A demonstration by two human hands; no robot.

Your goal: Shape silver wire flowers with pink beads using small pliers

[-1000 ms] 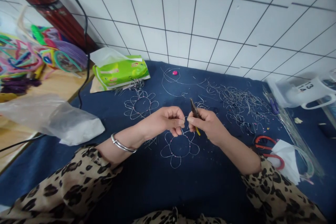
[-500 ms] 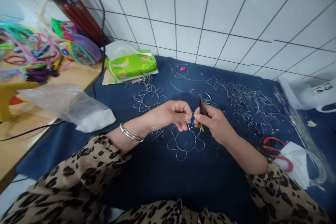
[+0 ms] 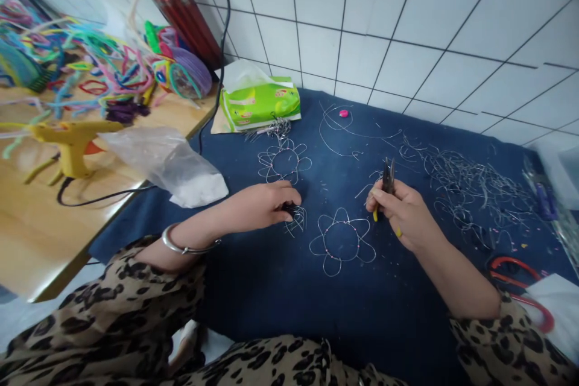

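Noted left hand [image 3: 265, 204] palm down, fingers curled shut with the tips on a small wire bundle [image 3: 297, 221] lying on the blue cloth [image 3: 271, 301]. Cannot tell whether one piece or several sit in the pinch. Noted right hand [image 3: 404, 214] closed round pliers [image 3: 388, 175], nose up, yellow grips in the palm, held clear of the cloth. Found wire flower [image 3: 342, 241] flat between the two hands, touched by neither, with the bundle just beside its left petal. Logged second flower [image 3: 284, 161] further back, near a green tissue pack [image 3: 262, 102]. Logged scrap wire [image 3: 470, 187] in a heap to the right and red scissors [image 3: 520, 289] at the right edge.

Judgement: best to pinch a single piece by its end and draw it sideways, away from the wire flower — likely to drag tangled neighbours along if pulled straight up. Keep pliers raised off the petals meanwhile — easy to bend thin wire by leaning on it.
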